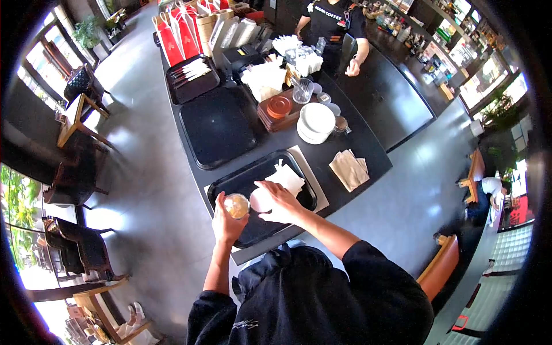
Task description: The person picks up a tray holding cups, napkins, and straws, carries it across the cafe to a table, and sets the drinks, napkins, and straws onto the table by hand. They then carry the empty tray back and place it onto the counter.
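Observation:
My left hand [228, 228] is wrapped round a clear cup [237, 205] with something yellowish inside, seen from above. Close beside it, my right hand [283, 204] has its fingers curved round a pale pinkish cup-like thing [261, 200]; its exact kind is hard to tell. Both are held above a black tray [253, 229] at the near edge of the counter. White napkins [287, 177] lie on the tray, just beyond my right hand.
Another black tray [214, 123] lies farther along the counter. Stacked white plates [315, 122], a red-brown lidded container [279, 107] and brown napkins [349, 171] are to the right. Red paper bags [172, 37] stand at the back. A person [333, 23] stands behind the counter.

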`<action>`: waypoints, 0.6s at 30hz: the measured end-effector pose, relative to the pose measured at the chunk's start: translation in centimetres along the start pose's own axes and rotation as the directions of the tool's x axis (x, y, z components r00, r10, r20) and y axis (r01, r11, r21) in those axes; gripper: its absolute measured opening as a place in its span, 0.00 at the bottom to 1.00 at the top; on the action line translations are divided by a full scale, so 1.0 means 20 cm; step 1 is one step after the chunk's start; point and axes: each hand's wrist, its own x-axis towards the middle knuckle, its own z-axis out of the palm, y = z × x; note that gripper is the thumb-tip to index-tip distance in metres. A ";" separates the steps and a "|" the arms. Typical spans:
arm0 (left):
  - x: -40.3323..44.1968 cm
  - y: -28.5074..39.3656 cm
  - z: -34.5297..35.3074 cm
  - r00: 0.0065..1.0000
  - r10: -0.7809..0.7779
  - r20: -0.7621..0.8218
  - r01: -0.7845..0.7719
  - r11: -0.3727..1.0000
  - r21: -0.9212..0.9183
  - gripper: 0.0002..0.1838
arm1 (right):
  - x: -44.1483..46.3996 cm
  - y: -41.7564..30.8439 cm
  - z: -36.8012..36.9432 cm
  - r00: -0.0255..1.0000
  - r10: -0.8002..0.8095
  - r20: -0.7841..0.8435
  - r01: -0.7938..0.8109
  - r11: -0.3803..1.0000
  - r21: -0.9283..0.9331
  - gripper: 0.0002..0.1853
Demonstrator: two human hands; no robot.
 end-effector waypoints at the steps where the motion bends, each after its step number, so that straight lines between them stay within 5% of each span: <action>1: 0.00 -0.01 0.01 0.999 0.029 -0.018 -0.029 1.000 -0.006 0.55 | -0.01 0.00 -0.01 0.999 -0.011 -0.036 0.011 1.000 -0.001 0.56; 9: -0.01 -0.06 0.04 0.988 0.152 -0.032 -0.153 0.987 -0.048 0.57 | -0.20 0.08 -0.07 0.980 0.011 -0.199 -0.004 0.999 0.039 0.52; 18: -0.05 -0.09 0.09 0.975 0.220 -0.039 -0.223 0.972 -0.079 0.59 | -0.45 0.11 -0.07 0.948 0.109 -0.298 -0.047 0.977 0.208 0.33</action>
